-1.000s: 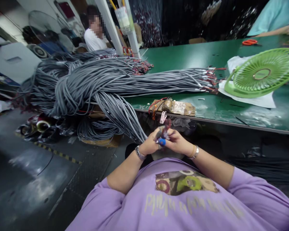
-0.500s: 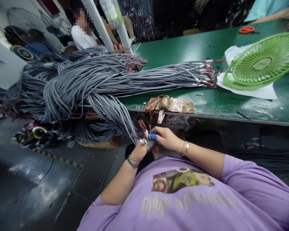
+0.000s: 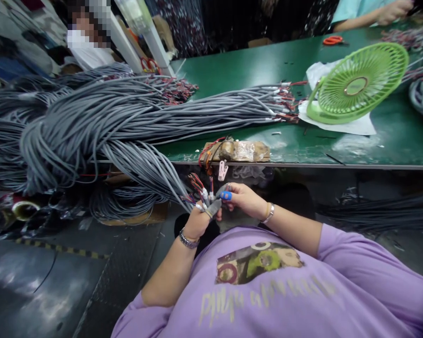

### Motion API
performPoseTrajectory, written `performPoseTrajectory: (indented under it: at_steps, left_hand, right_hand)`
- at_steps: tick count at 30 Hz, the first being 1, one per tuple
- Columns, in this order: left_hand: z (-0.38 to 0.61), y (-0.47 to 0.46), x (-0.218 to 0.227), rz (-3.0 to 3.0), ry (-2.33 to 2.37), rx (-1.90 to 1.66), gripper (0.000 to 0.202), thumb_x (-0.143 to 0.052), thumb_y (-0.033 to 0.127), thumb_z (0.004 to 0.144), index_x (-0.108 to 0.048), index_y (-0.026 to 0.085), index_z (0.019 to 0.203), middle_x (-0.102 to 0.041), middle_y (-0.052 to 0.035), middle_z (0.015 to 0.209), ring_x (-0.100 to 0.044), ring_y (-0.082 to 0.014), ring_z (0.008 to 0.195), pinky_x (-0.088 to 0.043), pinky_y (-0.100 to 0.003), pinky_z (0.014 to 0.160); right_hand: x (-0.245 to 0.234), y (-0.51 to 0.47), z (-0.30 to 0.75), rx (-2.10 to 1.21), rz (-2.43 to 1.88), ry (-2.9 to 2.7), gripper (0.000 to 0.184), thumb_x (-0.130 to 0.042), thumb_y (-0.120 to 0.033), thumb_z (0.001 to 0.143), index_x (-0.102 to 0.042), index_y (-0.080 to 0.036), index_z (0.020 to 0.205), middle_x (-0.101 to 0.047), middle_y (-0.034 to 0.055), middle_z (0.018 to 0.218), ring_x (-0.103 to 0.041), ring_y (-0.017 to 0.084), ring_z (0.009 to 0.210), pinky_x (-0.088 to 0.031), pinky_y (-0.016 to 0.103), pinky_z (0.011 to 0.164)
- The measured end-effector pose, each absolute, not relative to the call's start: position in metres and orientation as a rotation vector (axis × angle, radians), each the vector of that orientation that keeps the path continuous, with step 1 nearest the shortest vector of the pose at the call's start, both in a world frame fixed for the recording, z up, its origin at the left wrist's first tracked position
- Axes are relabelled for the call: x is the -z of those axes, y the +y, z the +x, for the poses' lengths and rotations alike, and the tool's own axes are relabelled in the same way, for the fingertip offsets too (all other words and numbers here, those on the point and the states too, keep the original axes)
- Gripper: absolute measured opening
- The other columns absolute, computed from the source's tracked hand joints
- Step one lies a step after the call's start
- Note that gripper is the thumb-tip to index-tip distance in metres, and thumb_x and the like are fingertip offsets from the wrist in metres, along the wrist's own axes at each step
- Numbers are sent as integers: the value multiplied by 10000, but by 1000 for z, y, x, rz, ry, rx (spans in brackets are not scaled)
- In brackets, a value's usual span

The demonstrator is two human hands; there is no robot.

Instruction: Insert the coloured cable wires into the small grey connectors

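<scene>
My left hand (image 3: 197,220) is closed around the ends of several grey cables (image 3: 162,176), whose red and white wire tips (image 3: 199,185) stick up above the fist. My right hand (image 3: 245,199) is pinched at those tips, a blue finger cover (image 3: 226,195) on one fingertip. Both hands sit just below the front edge of the green table (image 3: 373,145). The cables run up and left into a big grey bundle (image 3: 102,117) draped over the table's left end.
A green fan (image 3: 359,84) lies on white paper at the right. A taped brown block (image 3: 238,151) with red wires sits at the table edge, a pink clip (image 3: 222,171) hanging below. Orange scissors (image 3: 333,40) lie far back. Other people work behind; tape rolls (image 3: 21,209) lie below left.
My hands have separated slightly: the left fist dropped with the cable ends, their wire tips fanned out above it, and the right hand shifted to pinch at them. The view swung right.
</scene>
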State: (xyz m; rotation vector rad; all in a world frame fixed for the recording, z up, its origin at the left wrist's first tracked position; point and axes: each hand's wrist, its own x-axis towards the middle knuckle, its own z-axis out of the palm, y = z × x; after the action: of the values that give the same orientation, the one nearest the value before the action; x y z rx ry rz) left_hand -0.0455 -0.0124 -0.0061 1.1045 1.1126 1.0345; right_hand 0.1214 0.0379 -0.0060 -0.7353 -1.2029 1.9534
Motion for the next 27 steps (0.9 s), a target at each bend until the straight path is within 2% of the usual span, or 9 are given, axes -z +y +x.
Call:
performPoseTrajectory:
  at_steps: [4,8,11,14,18,24,27]
  left_hand:
    - [-41,-19,9,1106,1196,-1128,341,-672,460,819,-577,158,692,-566,30,560,-524,-74,480,-458,-196,487]
    - [-37,-22,10,1142,1212,-1072,321,-687,460,801,-612,149,775,-640,-5,618,-597,-106,534,-521,-236,564]
    - [-35,-21,6,1120,1213,-1044,321,-710,452,777,-634,151,855,-681,-25,667,-636,-134,560,-542,-266,590]
    - [-34,-18,2,1245,1255,-1002,283,-689,427,804,-639,150,775,-667,-26,617,-611,-127,530,-501,-242,543]
    - [-34,-16,2,1356,1313,-988,317,-659,406,835,-629,150,651,-625,-20,528,-558,-109,479,-458,-230,511]
    - [-27,-15,9,1076,1313,-1254,276,-707,412,783,-619,163,701,-643,2,560,-565,-111,449,-456,-228,462]
    - [-25,-15,10,1016,1340,-1336,280,-709,416,773,-605,164,708,-621,17,533,-580,-116,444,-448,-217,442]
  right_hand:
    - [7,37,124,-2013,-721,-1065,450,-825,-422,619,-611,-146,903,-594,-26,720,-490,52,517,-451,195,482]
    - [1,38,124,-1892,-833,-1167,410,-831,-426,603,-580,-145,766,-541,-55,584,-486,61,479,-458,205,469]
    - [-7,43,126,-1867,-909,-1273,406,-844,-417,573,-583,-139,717,-540,-51,553,-473,59,469,-424,188,440]
    - [-11,48,127,-1939,-976,-1295,430,-861,-423,528,-594,-138,708,-528,-50,533,-453,58,462,-388,175,403]
    - [-8,45,126,-2047,-994,-1113,480,-882,-428,481,-537,-155,675,-450,-85,473,-393,41,416,-383,177,389]
    - [0,39,122,-1974,-883,-1047,445,-856,-432,546,-553,-145,703,-527,-59,566,-440,42,445,-417,192,436]
    - [2,39,120,-1930,-875,-1063,437,-830,-464,575,-561,-147,711,-514,-64,556,-435,49,452,-408,197,439]
